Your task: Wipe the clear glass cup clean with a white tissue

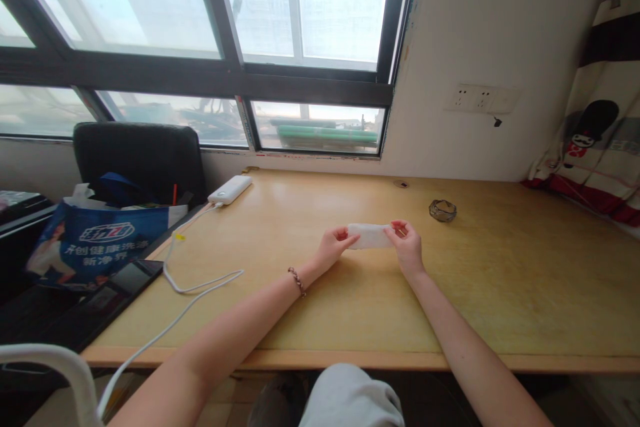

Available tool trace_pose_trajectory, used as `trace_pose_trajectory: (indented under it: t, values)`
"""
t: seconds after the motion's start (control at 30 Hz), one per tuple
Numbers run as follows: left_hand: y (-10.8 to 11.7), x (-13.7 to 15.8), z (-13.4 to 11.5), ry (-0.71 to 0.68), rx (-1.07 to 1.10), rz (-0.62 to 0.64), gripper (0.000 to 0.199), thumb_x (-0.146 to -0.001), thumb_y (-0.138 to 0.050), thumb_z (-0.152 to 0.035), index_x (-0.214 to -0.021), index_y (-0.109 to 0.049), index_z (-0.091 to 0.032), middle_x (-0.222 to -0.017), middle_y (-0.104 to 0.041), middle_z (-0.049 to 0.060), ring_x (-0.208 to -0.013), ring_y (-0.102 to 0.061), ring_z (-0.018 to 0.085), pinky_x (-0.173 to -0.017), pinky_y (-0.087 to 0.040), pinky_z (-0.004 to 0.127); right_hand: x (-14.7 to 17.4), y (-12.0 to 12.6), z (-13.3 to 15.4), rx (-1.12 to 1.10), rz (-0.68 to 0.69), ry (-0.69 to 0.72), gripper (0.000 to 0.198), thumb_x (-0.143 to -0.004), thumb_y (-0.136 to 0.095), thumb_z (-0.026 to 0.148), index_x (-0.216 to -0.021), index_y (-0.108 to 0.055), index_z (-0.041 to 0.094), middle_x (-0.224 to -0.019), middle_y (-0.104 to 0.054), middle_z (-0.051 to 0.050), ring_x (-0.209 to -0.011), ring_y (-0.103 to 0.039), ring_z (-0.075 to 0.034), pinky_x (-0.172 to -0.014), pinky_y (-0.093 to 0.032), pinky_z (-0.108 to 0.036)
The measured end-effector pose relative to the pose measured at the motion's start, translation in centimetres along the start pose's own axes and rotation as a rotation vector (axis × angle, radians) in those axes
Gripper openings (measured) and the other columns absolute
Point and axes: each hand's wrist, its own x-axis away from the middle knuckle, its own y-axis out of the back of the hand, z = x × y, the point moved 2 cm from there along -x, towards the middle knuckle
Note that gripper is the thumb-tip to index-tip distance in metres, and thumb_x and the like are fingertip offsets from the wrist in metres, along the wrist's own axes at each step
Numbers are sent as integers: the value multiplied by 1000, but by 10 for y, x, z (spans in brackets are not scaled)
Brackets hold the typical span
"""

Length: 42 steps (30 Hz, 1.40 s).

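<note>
Gripping a blank white packet [369, 236], left hand [331, 247], right hand [409, 248].

A room in a home — a plain wooden desk [350, 320] under a wide window [200, 47], a patterned quilt [595, 147] at the side, a power bank [229, 189] charging, a shopping bag [100, 243] on a chair [140, 157].

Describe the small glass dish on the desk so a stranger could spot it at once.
Start at the wide wooden desk under the window. Right of the two hands, which hold a white packet, a small glass dish sits alone toward the wall. It is the only dark, see-through thing there; the power bank far left is white.
</note>
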Motion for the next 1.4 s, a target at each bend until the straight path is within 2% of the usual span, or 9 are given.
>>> trace_pose_trajectory:
  t: [0.27, 0.47, 0.6, 0.87, 1.03, 1.1, 1.2, 1.3, 1.4]
  values:
    - [2, 0, -4, -20, 30, 9, 72, -65, -63, -34, -126, -32, -15, -72, -63, 2, -66, -58, 14, -62, -46, 24, 0, 1, 1, 39, -48, 15, 31, -60, -65, 34, -82, -53, 15, -77, -56, -3, -72, -54, -14, -67, -45, -27]
    - [-4, 0, 0, 66, 34, 107, 52, -60, -66, -36, -104, -53, -10, -73, -63, 6, -63, -59, 15, -57, -45, 23, 1, 2, 6, 25, -110, 1, 31, -62, -64, 34, -84, -52, 15, -82, -57, -4, -69, -56, -14, -61, -45, -26]
    - [-7, 1, 0, 129, -5, 216, 44, -62, -64, -40, -92, -57, -9, -73, -62, 6, -60, -57, 14, -53, -42, 21, 3, 0, 14, 54, -46, 8, 31, -64, -62, 34, -88, -52, 16, -83, -59, -5, -67, -57, -14, -59, -45, -25]
    - [-4, 2, 5, 57, -240, 262, 38, -64, -59, -45, -72, -62, -9, -58, -52, -1, -52, -44, 7, -45, -29, 17, 13, -10, 17, 109, 154, 9, 30, -66, -61, 36, -88, -54, 17, -75, -61, -4, -66, -58, -16, -57, -45, -26]
    - [-9, 5, 5, 45, -174, 155, 40, -68, -54, -48, -77, -63, -10, -61, -55, 0, -54, -46, 9, -46, -31, 18, 8, -9, 18, -29, 150, -26, 44, -64, -64, 37, -103, -52, 20, -100, -58, -8, -84, -58, -18, -73, -45, -31]
    - [-11, 6, 4, 35, -81, 30, 41, -69, -53, -48, -82, -62, -10, -66, -58, 2, -58, -50, 11, -50, -37, 19, 7, -10, 22, -150, 218, -97, 56, -64, -65, 36, -116, -44, 26, -115, -50, -8, -96, -54, -19, -83, -41, -34]
    - [-12, 6, 4, 35, 79, -110, 41, -70, -53, -46, -89, -59, -10, -71, -61, 5, -61, -55, 14, -55, -42, 23, 13, -16, 26, -333, 507, -291, 60, -69, -59, 42, -124, -35, 32, -123, -45, -7, -103, -50, -20, -88, -37, -38]
    - [-13, 6, 5, 43, 183, -117, 39, -70, -55, -43, -91, -57, -10, -74, -62, 6, -64, -57, 15, -59, -45, 25, 25, -23, 29, -406, 789, -411, 53, -72, -53, 48, -119, -45, 26, -118, -50, -9, -102, -51, -22, -89, -35, -41]
    - [-15, 6, 5, 54, 196, -80, 46, -69, -57, -42, -102, -53, -10, -71, -63, 6, -63, -59, 16, -57, -46, 25, 31, -27, 27, -379, 866, -421, 47, -74, -52, 47, -113, -52, 22, -115, -52, -9, -104, -49, -22, -92, -32, -39]
